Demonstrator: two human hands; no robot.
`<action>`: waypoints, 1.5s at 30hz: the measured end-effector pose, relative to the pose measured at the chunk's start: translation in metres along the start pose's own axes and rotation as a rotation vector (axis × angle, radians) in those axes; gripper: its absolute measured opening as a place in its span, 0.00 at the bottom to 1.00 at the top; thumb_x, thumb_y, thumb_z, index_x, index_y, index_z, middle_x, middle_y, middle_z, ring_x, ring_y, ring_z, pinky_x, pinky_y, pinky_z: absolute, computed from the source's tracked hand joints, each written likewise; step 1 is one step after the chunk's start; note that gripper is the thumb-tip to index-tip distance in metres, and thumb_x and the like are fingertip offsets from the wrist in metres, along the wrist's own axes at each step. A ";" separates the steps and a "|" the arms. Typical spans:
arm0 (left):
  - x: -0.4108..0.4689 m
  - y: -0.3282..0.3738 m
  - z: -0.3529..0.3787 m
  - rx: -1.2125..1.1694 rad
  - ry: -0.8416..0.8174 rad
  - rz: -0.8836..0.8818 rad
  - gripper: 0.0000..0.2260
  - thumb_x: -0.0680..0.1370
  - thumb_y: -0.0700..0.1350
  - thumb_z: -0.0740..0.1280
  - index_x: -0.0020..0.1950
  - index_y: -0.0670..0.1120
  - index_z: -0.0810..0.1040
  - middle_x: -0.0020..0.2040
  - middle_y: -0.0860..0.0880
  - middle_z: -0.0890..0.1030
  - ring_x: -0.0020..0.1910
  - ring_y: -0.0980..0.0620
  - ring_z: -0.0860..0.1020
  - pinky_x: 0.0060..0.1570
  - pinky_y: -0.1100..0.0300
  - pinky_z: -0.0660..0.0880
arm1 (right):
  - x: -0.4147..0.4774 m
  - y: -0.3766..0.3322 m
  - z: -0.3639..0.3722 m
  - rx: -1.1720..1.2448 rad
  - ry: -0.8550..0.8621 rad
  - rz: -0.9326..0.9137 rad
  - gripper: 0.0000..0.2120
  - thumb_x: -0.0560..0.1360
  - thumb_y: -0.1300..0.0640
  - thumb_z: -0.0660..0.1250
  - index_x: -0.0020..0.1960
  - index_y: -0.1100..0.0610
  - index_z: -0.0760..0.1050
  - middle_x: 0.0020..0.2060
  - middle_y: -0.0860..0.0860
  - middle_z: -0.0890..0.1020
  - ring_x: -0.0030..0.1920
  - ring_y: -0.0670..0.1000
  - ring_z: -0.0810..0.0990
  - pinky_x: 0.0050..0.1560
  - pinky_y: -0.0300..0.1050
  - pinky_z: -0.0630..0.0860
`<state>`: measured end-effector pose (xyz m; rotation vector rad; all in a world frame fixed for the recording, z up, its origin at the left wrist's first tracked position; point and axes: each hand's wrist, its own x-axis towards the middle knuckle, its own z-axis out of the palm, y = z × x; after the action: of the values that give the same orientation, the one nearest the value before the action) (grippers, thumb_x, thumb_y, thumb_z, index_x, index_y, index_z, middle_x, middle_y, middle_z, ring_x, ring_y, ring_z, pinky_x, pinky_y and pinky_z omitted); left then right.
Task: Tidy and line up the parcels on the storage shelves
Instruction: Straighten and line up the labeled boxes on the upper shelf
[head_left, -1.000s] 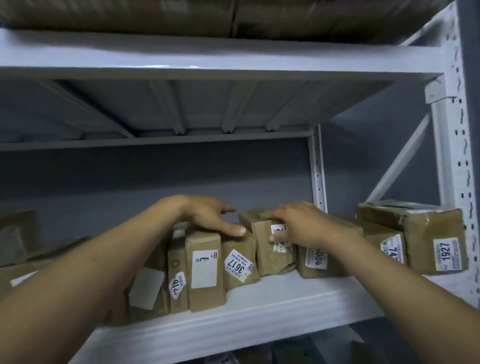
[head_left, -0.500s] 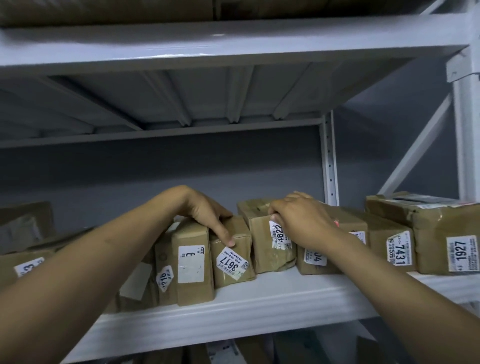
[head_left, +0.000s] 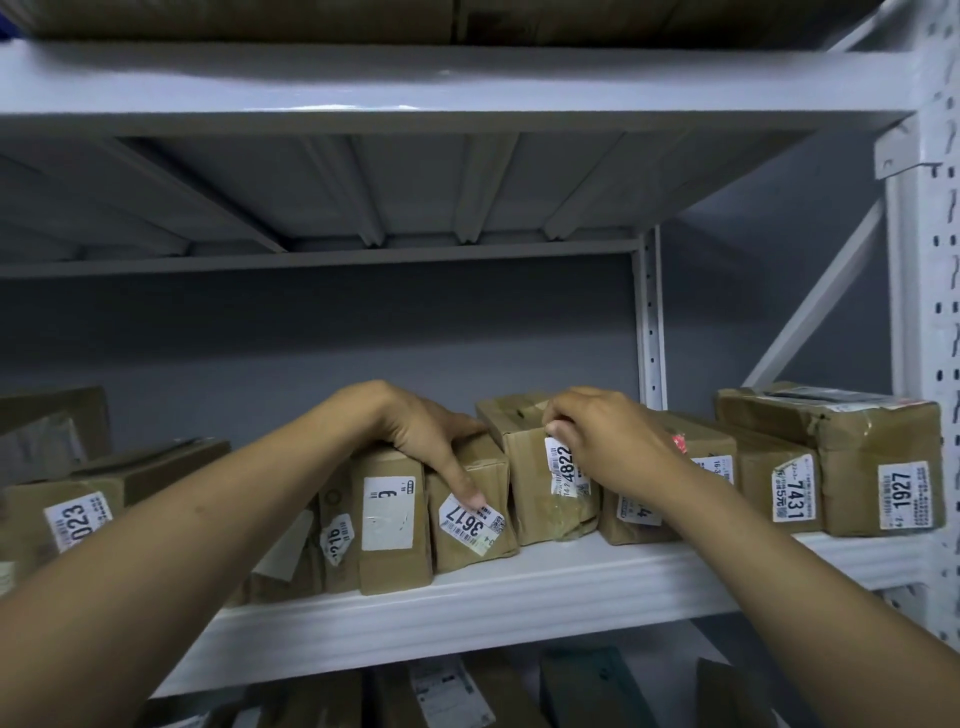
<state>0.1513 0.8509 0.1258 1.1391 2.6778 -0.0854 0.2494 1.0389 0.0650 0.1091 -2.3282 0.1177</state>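
Observation:
A row of brown taped parcels with white number labels stands on the white metal shelf (head_left: 467, 603). My left hand (head_left: 415, 431) lies over the top of the parcel labelled 3617 (head_left: 478, 540), with its thumb down the front face onto the label. My right hand (head_left: 608, 441) grips the top front edge of the parcel labelled 4822 (head_left: 540, 499), which leans a little. Right of it stand another parcel half hidden by my wrist (head_left: 711, 452), parcel 7431 (head_left: 779, 488) and parcel 1927 (head_left: 878, 467). Left of 3617 stand a tall parcel with a white label (head_left: 389, 519) and parcel 023 (head_left: 67, 519).
A shelf board (head_left: 467, 83) runs overhead with cartons on it. White perforated uprights stand at the back (head_left: 650, 332) and at the right edge (head_left: 935, 312), with a diagonal brace (head_left: 815, 291). More parcels (head_left: 447, 691) sit on the shelf below. The grey wall is behind.
My left hand has slid forward over parcel 3617, thumb now down on its label. My right hand has shifted up onto the top edge of parcel 4822. The view has moved closer.

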 end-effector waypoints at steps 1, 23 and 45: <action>-0.001 0.000 0.001 -0.001 0.027 0.006 0.43 0.67 0.62 0.74 0.76 0.57 0.56 0.69 0.54 0.71 0.63 0.54 0.73 0.64 0.57 0.70 | 0.000 -0.002 -0.002 -0.028 -0.007 -0.004 0.08 0.79 0.49 0.62 0.54 0.50 0.77 0.52 0.45 0.79 0.56 0.50 0.76 0.51 0.44 0.70; -0.044 -0.033 0.020 0.100 0.224 -0.032 0.44 0.64 0.58 0.79 0.74 0.61 0.60 0.73 0.57 0.64 0.69 0.51 0.67 0.67 0.53 0.67 | 0.011 -0.041 0.015 -0.113 -0.240 -0.325 0.18 0.79 0.43 0.61 0.64 0.49 0.77 0.64 0.46 0.77 0.70 0.42 0.67 0.74 0.41 0.41; -0.024 -0.019 0.029 0.037 0.418 -0.022 0.26 0.67 0.65 0.73 0.60 0.56 0.74 0.50 0.58 0.74 0.48 0.57 0.73 0.43 0.62 0.69 | 0.053 -0.017 -0.001 0.113 -0.630 0.219 0.26 0.71 0.32 0.62 0.60 0.46 0.79 0.55 0.45 0.82 0.54 0.48 0.80 0.60 0.50 0.75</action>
<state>0.1590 0.8168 0.1020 1.2577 3.0610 0.1141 0.2153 1.0194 0.1052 -0.0664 -2.9575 0.3692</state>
